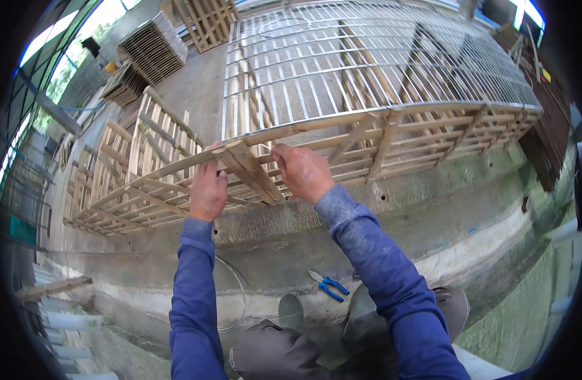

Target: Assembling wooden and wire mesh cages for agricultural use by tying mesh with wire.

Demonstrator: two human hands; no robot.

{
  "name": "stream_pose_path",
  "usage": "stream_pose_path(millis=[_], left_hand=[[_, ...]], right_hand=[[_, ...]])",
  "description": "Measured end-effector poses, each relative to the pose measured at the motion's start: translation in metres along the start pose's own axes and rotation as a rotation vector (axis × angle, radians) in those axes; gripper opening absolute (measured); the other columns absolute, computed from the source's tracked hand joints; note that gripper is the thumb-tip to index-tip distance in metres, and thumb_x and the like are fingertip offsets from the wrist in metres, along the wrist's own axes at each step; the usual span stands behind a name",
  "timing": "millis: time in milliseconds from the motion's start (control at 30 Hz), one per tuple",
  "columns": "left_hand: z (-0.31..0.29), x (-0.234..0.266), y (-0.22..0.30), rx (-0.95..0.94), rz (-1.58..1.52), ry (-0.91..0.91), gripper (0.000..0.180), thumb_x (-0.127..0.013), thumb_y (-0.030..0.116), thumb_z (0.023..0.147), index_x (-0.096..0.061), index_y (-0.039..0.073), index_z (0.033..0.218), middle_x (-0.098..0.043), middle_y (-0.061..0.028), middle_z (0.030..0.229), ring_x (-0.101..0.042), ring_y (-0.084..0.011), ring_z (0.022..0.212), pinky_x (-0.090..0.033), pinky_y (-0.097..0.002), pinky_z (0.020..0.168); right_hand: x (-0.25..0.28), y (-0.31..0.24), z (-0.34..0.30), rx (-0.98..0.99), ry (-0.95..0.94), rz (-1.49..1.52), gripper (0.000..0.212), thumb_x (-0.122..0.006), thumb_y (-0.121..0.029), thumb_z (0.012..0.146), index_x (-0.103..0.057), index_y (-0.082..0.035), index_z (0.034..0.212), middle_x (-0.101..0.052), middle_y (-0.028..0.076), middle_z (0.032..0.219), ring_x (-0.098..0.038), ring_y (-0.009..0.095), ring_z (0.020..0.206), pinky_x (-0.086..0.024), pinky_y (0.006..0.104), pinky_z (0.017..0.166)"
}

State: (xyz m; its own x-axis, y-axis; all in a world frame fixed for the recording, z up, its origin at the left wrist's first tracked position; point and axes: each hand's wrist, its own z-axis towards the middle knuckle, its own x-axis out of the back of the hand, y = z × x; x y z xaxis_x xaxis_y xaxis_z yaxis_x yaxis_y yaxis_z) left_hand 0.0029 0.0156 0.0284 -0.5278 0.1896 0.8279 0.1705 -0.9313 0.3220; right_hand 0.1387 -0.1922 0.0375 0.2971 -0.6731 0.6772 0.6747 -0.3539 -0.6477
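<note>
A long slatted wooden frame (392, 126) runs across in front of me, with a shiny metal grid (291, 69) lying over its far right part. Where a wooden post (250, 171) meets the top rail, my two hands are on either side. My left hand (208, 190) is closed at the rail, left of the post, fingertips against the wood. Just right of the post, my right hand (302, 172) is curled with thumb and forefinger pinched together; whatever lies between them is too small to make out.
Blue-handled pliers (329, 285) lie on the ledge by my boots. A thin loop of wire (243, 297) hangs beside my left forearm. Stacked wooden slat panels (153, 49) stand at the far left. A low concrete wall (430, 183) runs under the frame.
</note>
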Motion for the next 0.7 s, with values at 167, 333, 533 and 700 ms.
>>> stream_pose_path(millis=[167,333,533,700], left_hand=[[0.013,0.002,0.016,-0.066,0.068,-0.024,0.051,-0.045,0.013,0.092,-0.036,0.006,0.141,-0.05,-0.0206,0.129,-0.046,-0.039,0.118,-0.038,-0.0438,0.099],[0.023,0.024,0.015,-0.064,0.037,-0.22,0.05,-0.04,0.022,0.095,-0.033,0.007,0.142,-0.059,-0.0236,0.112,-0.056,-0.0421,0.1,-0.044,-0.0481,0.085],[0.044,0.016,-0.01,-0.152,0.072,-0.397,0.053,-0.028,0.024,0.098,-0.015,0.008,0.147,-0.055,-0.0246,0.123,-0.053,-0.0397,0.111,-0.044,-0.0447,0.096],[0.03,0.006,0.0,-0.078,0.034,-0.234,0.039,-0.036,0.022,0.096,-0.044,0.004,0.129,-0.057,-0.0247,0.117,-0.056,-0.0348,0.107,-0.04,-0.0423,0.096]], right_hand=[[0.004,-0.01,0.008,0.001,-0.022,-0.088,0.016,-0.051,-0.021,0.091,-0.063,-0.012,0.094,-0.065,0.017,0.08,-0.062,0.039,0.078,-0.048,0.05,0.066],[-0.003,-0.023,0.01,-0.03,-0.048,-0.14,0.018,-0.049,-0.02,0.092,-0.062,-0.008,0.094,-0.065,0.018,0.083,-0.062,0.039,0.081,-0.048,0.0493,0.068],[-0.012,-0.018,0.015,-0.011,-0.029,0.03,0.019,-0.051,-0.02,0.093,-0.063,-0.005,0.094,-0.066,0.017,0.088,-0.062,0.037,0.085,-0.048,0.0426,0.073],[-0.012,-0.017,0.016,-0.002,-0.012,0.096,0.02,-0.053,-0.021,0.092,-0.064,-0.004,0.093,-0.065,0.019,0.086,-0.062,0.039,0.084,-0.048,0.0451,0.073]])
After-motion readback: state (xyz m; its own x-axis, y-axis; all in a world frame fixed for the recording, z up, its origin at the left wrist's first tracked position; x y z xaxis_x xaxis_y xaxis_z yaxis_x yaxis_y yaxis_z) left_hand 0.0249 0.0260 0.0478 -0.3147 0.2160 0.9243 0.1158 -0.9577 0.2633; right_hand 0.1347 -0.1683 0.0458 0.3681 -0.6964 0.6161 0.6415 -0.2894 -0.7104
